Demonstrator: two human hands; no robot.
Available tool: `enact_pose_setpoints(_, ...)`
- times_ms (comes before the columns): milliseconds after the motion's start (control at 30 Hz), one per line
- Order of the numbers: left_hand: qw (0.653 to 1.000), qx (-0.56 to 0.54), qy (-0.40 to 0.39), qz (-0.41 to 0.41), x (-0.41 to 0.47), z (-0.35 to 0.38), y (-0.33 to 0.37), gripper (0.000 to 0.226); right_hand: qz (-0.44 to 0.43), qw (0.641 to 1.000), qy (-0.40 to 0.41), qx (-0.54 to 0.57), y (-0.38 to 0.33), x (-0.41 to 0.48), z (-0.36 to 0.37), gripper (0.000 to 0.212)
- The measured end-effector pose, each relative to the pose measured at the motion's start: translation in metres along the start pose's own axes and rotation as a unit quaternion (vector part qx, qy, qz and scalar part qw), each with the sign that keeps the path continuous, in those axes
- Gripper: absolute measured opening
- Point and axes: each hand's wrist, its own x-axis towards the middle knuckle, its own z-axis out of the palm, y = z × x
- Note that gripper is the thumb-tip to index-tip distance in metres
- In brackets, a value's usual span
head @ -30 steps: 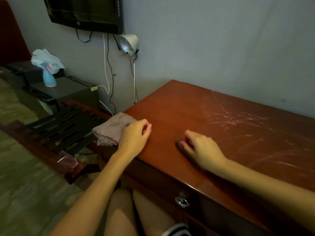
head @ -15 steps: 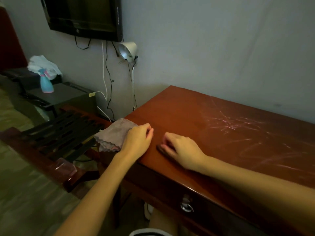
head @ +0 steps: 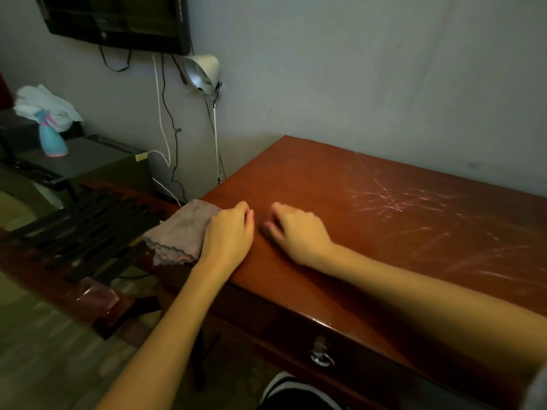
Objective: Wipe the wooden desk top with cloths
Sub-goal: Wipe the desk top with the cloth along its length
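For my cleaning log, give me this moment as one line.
left hand on cloth, left edge of desk | right hand on desk, blurred | pale streaks at right

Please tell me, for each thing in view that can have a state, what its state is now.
desk top, streaked with smears on its right part
left hand, grips the grey cloth at the desk top's left edge
right hand, blurred, fingers bent on the desk top; grip unclear
drawer, shut
lamp, seems unlit
television, screen dark
spray bottle, upright
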Motion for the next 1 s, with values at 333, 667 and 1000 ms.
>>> enact_pose_setpoints(333, 0.998, 0.056, 0.006, 0.005, 0.000, 0.006, 0.002, 0.021, -0.052, 0.997, -0.050, 0.032, 0.049, -0.047, -0.035, 0.019)
enact_pose_setpoints(667, 0.999, 0.052, -0.002, -0.002, 0.001, 0.003, 0.000, 0.020, -0.050, 0.999, 0.006, 0.014, -0.027, -0.039, -0.004, 0.029)
enact_pose_setpoints(1000, 0.999, 0.044, -0.001, 0.000, -0.003, 0.001, 0.003, 0.019, -0.015, 0.998, -0.051, 0.035, 0.059, -0.066, -0.041, 0.021)
